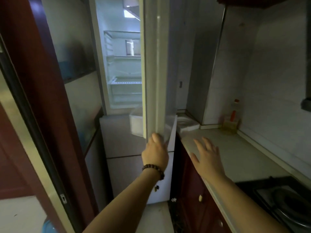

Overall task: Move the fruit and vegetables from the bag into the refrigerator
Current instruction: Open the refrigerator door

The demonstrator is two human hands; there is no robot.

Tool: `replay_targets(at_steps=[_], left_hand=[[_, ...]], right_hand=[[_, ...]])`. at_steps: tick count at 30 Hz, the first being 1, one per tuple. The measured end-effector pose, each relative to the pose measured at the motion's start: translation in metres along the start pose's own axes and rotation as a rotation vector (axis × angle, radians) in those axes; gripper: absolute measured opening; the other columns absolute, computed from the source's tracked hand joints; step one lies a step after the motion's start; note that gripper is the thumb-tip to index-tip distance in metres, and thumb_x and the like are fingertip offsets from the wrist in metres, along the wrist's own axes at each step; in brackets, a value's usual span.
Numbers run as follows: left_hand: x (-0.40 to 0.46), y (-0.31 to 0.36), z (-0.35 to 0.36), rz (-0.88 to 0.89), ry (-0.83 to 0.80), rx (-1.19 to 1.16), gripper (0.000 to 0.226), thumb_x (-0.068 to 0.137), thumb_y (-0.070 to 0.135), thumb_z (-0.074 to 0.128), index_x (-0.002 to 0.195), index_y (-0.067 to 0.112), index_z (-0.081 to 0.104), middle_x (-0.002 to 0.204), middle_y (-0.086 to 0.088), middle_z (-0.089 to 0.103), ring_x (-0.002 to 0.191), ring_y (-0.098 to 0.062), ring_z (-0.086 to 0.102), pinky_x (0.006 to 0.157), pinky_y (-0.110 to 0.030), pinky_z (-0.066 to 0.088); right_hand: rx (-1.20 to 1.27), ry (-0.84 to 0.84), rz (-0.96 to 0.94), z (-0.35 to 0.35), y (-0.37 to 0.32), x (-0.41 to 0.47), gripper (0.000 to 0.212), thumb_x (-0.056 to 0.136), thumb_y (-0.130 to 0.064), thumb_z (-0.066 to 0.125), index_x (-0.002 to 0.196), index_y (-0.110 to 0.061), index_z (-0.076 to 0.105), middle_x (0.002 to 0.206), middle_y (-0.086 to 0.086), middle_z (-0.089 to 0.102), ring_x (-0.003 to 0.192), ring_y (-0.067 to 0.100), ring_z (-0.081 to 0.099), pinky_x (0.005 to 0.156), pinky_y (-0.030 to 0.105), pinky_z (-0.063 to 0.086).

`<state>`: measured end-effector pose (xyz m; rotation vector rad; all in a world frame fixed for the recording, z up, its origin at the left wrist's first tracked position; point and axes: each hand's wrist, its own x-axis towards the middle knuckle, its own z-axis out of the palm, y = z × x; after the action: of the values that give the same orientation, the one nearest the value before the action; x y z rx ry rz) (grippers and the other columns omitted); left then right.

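Observation:
The white refrigerator (122, 137) stands ahead with its upper door (154, 68) swung partly open, edge toward me. Inside, lit shelves and a clear drawer (125, 91) show, and no food is visible on them. My left hand (155, 152), with a bead bracelet on the wrist, grips the lower edge of that door. My right hand (206, 154) hovers open with fingers spread over the counter edge, holding nothing. No bag, fruit or vegetables are in view.
A pale counter (235, 148) runs along the right, with an oil bottle (231, 118) near the wall and a white foam piece (186, 123) beside the fridge. A dark stove (282, 199) sits at lower right. A red door frame (33, 81) stands on the left.

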<state>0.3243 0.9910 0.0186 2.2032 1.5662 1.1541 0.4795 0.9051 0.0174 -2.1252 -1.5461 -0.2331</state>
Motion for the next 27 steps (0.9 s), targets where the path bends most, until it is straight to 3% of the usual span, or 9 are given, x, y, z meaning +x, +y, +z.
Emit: replay_targets(at_steps=[3,6,8,11,14,20,27], left_hand=[[-0.018,0.029,0.015,0.063,-0.022,0.043,0.035,0.091,0.038,0.050,0.114,0.013,0.041,0.112,-0.007,0.055,0.098,-0.028,0.056,0.075,-0.040,0.050],[-0.017,0.037,0.017,0.266,0.157,-0.010,0.045,0.083,0.037,0.062,0.118,0.012,0.048,0.120,-0.013,0.051,0.109,-0.031,0.051,0.091,-0.043,0.045],[0.004,0.037,0.012,0.282,0.268,-0.071,0.060,0.079,0.042,0.066,0.126,0.014,0.043,0.135,-0.017,0.043,0.125,-0.033,0.040,0.103,-0.047,0.034],[0.044,0.035,0.006,0.212,0.057,0.014,0.084,0.079,0.064,0.054,0.143,0.015,0.027,0.155,-0.012,0.016,0.144,-0.026,0.010,0.114,-0.044,0.012],[0.058,0.040,0.021,0.315,-0.209,0.150,0.089,0.078,0.072,0.044,0.144,0.016,0.026,0.156,-0.007,0.017,0.145,-0.021,0.006,0.117,-0.043,0.003],[0.053,0.078,0.059,0.521,-0.274,0.192,0.080,0.084,0.061,0.045,0.148,0.021,0.017,0.156,-0.005,0.019,0.145,-0.022,0.007,0.118,-0.043,-0.002],[0.058,0.129,0.087,0.568,-0.563,0.052,0.082,0.086,0.042,0.053,0.150,0.027,0.004,0.159,0.000,-0.001,0.145,-0.021,-0.006,0.118,-0.043,0.002]], right_hand=[[0.000,0.020,0.043,-0.021,0.020,-0.017,0.053,0.092,-0.035,0.049,0.141,-0.018,0.039,0.151,0.016,0.028,0.141,0.032,0.022,0.113,0.053,0.019],[0.011,0.043,0.081,-0.039,0.041,-0.029,0.054,0.092,-0.031,0.052,0.143,-0.020,0.035,0.153,0.012,0.024,0.143,0.028,0.019,0.115,0.049,0.013],[-0.007,0.055,0.108,-0.050,0.057,-0.038,0.055,0.093,-0.031,0.051,0.144,-0.021,0.033,0.154,0.011,0.023,0.143,0.027,0.018,0.116,0.048,0.011],[-0.028,0.075,0.176,-0.063,0.081,-0.052,0.054,0.093,-0.031,0.050,0.144,-0.020,0.033,0.154,0.011,0.023,0.143,0.027,0.018,0.117,0.049,0.012],[-0.036,0.083,0.244,-0.074,0.097,-0.064,0.055,0.094,-0.031,0.049,0.145,-0.021,0.031,0.155,0.012,0.020,0.143,0.029,0.016,0.117,0.047,0.009],[-0.070,0.079,0.330,-0.082,0.110,-0.065,0.055,0.096,-0.032,0.044,0.147,-0.023,0.025,0.157,0.008,0.013,0.145,0.024,0.006,0.118,0.046,0.005],[-0.102,0.063,0.400,-0.076,0.114,-0.069,0.056,0.096,-0.032,0.043,0.147,-0.024,0.023,0.158,0.007,0.009,0.145,0.024,0.004,0.118,0.048,0.007]])
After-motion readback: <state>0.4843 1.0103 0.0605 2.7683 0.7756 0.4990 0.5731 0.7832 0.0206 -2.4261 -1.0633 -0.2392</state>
